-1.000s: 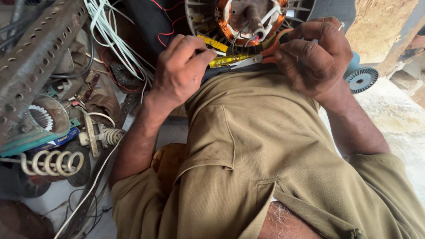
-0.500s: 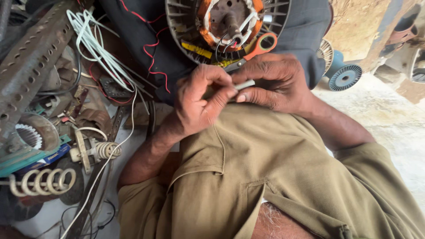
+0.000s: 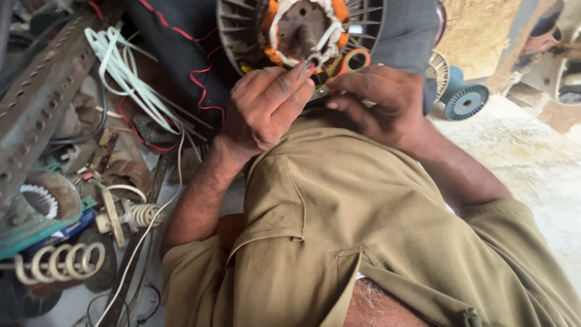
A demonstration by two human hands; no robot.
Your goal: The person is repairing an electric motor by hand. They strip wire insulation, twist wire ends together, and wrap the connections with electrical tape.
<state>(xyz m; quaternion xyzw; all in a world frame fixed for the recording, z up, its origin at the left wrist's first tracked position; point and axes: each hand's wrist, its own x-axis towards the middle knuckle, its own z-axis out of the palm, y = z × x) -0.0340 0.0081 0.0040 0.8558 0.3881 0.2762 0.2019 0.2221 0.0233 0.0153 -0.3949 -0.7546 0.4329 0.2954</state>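
Both hands have moved up to the round motor. Its open face points up at us. The left hand and right hand pinch a thin wire lying sideways.

The pale concrete floor carried a heap of scrap along its left side. A perforated metal angle bar lay slanted across the heap, with a bundle of white cables beside it and red wire looping over dark cloth. Lower down sat a coiled white spring, a small wound coil and a toothed round part. At the right stood a blue spool
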